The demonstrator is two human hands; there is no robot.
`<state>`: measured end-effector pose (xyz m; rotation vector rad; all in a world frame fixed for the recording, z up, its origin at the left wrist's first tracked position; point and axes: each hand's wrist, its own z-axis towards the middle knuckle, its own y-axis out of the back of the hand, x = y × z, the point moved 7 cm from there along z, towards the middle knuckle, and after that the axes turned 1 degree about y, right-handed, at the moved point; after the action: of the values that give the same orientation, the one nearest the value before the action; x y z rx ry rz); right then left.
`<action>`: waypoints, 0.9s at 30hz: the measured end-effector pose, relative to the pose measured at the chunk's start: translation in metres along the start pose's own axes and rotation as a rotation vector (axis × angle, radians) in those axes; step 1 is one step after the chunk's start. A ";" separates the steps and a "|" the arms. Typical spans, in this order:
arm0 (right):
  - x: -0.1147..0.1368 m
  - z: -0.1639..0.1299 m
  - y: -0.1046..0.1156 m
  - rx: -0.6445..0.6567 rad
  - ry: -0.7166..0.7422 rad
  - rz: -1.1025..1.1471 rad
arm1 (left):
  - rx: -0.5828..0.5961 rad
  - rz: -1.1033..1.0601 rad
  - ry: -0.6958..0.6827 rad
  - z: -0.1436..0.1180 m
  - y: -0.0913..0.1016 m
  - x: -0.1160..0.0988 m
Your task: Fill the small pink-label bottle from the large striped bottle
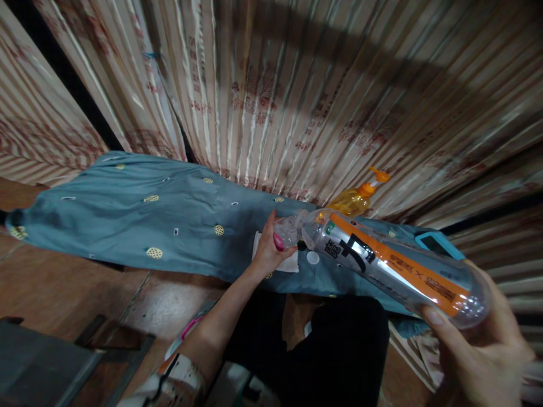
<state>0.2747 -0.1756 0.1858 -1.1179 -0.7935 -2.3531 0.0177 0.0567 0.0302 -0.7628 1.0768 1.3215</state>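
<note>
Right hand (479, 350) grip wraps the base of a clear bottle (394, 265) with orange label, held near-horizontal, neck pointing away toward the left hand. Left hand (271, 246) grip pinches crumpled clear plastic (291, 229) right at the bottle's mouth. Under the left hand: white tissue (288, 263) on a blue cloth (139, 220). Beyond the bottle: yellow pump bottle (356, 198). Just past the right hand: teal phone (439, 244).

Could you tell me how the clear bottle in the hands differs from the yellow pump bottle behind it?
The clear bottle is tipped on its side, held by the right hand and left hand, orange-labelled and looks empty. The yellow pump bottle rests unheld by the curtain, holding amber liquid. Both look plastic.
</note>
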 end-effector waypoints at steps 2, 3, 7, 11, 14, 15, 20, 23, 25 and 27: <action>0.004 0.002 0.000 -0.041 -0.021 0.062 | 0.007 -0.002 0.008 0.000 0.001 0.000; 0.006 0.002 -0.001 -0.056 -0.032 0.088 | 0.011 -0.004 0.013 0.000 0.001 0.000; 0.009 0.004 -0.003 -0.068 -0.056 0.108 | 0.011 -0.005 0.025 0.000 0.002 -0.001; 0.007 0.004 -0.003 -0.071 -0.055 0.097 | -0.004 0.002 0.024 -0.001 0.004 -0.001; 0.006 0.005 -0.004 -0.063 -0.044 0.098 | -0.005 0.000 0.023 0.000 0.004 0.001; 0.007 0.005 -0.004 -0.060 -0.038 0.100 | -0.004 0.000 0.022 0.000 0.004 0.001; 0.013 0.005 -0.007 -0.051 -0.038 0.086 | -0.014 0.009 0.019 0.000 0.004 0.001; 0.014 0.005 -0.007 -0.050 -0.033 0.097 | -0.016 0.012 0.030 0.000 0.004 0.000; 0.012 0.005 -0.007 -0.047 -0.028 0.103 | -0.010 0.007 0.034 0.000 0.005 -0.001; 0.011 0.005 -0.007 -0.044 -0.030 0.118 | -0.003 0.003 0.034 0.000 0.005 -0.003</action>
<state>0.2672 -0.1681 0.1947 -1.1877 -0.6696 -2.2706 0.0129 0.0560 0.0335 -0.7888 1.1031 1.3171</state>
